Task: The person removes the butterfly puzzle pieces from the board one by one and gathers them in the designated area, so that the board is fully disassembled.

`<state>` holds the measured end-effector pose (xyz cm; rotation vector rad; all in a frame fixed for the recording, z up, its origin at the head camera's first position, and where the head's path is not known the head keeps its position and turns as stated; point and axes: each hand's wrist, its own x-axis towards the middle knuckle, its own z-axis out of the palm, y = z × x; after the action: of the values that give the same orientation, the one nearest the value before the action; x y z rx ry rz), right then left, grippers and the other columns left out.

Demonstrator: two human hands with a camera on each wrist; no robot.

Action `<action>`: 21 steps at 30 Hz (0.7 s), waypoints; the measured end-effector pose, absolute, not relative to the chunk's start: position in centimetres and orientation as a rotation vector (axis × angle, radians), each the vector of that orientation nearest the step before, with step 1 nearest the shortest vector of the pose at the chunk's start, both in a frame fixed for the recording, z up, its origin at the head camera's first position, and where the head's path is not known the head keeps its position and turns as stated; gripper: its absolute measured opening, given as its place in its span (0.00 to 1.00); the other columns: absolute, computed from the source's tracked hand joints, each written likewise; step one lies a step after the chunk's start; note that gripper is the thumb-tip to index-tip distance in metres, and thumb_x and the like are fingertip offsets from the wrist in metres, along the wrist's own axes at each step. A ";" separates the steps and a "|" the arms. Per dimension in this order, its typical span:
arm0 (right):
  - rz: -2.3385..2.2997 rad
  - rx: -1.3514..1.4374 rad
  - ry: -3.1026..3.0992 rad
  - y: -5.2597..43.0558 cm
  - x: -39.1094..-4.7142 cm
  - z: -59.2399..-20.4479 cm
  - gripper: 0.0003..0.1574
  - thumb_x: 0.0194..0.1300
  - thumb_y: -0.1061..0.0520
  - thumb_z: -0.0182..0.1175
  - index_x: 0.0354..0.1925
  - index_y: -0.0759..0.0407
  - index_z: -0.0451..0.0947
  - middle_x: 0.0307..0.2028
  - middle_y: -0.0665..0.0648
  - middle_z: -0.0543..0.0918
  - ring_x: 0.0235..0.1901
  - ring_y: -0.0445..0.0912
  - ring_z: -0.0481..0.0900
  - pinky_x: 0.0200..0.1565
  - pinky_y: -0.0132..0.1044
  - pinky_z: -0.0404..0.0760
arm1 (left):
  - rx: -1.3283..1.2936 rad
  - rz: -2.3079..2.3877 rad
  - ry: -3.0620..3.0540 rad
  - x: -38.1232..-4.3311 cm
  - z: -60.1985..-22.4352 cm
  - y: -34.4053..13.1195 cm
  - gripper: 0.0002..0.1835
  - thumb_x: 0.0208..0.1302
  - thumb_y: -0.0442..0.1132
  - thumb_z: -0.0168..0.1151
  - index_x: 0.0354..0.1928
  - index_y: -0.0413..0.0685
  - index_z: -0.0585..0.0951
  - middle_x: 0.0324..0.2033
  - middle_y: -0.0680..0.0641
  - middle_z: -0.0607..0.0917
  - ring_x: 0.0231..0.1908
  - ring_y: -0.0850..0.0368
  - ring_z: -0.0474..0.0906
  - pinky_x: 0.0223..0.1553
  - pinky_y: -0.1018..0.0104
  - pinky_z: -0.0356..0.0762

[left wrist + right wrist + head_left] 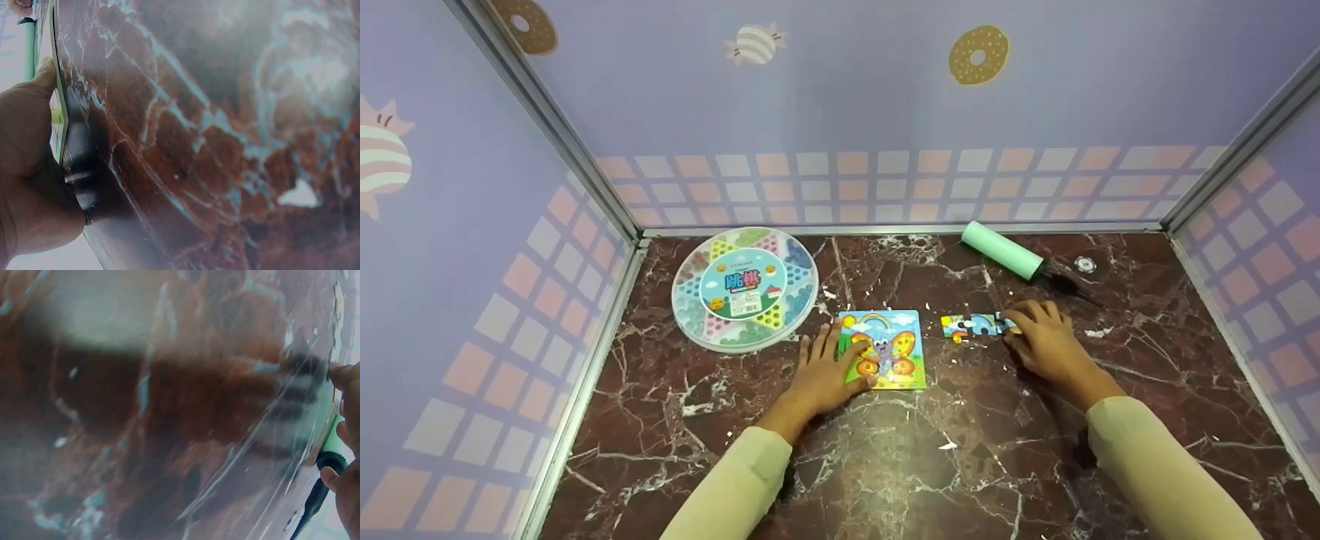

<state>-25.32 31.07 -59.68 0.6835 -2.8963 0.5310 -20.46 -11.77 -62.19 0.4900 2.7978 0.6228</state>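
A square butterfly picture board (896, 345) lies flat on the marble-patterned table. My left hand (826, 373) rests on its left side with fingers spread, the thumb along the lower edge. To the right of the board, several jigsaw puzzle pieces (979, 325) lie in a short row showing clouds and a rainbow. At the row's right end my right hand (1046, 341) has thumb and bent fingers around a puzzle piece (1009, 327), partly hidden beneath them. In the right wrist view, one fingertip (336, 375) is right at the table surface.
A round Chinese checkers box (744, 289) stands at the back left. Behind the right hand lies a mint-green cylinder (1003, 251) with a black tapered end, beside a small round white disc (1085, 264). Patterned walls enclose the back and sides. A white scrap (948, 445) lies near the front.
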 end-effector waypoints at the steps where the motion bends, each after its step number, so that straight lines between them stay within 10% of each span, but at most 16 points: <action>1: 0.535 0.675 -2.903 31.3 -25.3 -59.7 0.26 0.78 0.58 0.68 0.70 0.58 0.80 0.66 0.68 0.80 0.63 0.69 0.73 0.62 0.82 0.71 | 0.492 0.624 2.799 -20.5 -62.2 -11.8 0.44 0.76 0.76 0.54 0.86 0.68 0.63 0.91 0.36 0.41 0.90 0.32 0.35 0.86 0.25 0.30; 21: 0.510 0.632 -2.968 32.1 -25.2 -59.8 0.24 0.80 0.57 0.65 0.68 0.64 0.83 0.67 0.70 0.79 0.64 0.70 0.72 0.59 0.81 0.72 | 0.472 0.650 2.779 -20.4 -62.0 -11.7 0.43 0.77 0.74 0.54 0.87 0.68 0.63 0.91 0.36 0.40 0.90 0.32 0.34 0.86 0.26 0.28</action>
<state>-25.16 32.15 -59.76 0.6317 -2.9680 0.5101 -20.40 -11.70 -62.00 0.4722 2.7789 0.6501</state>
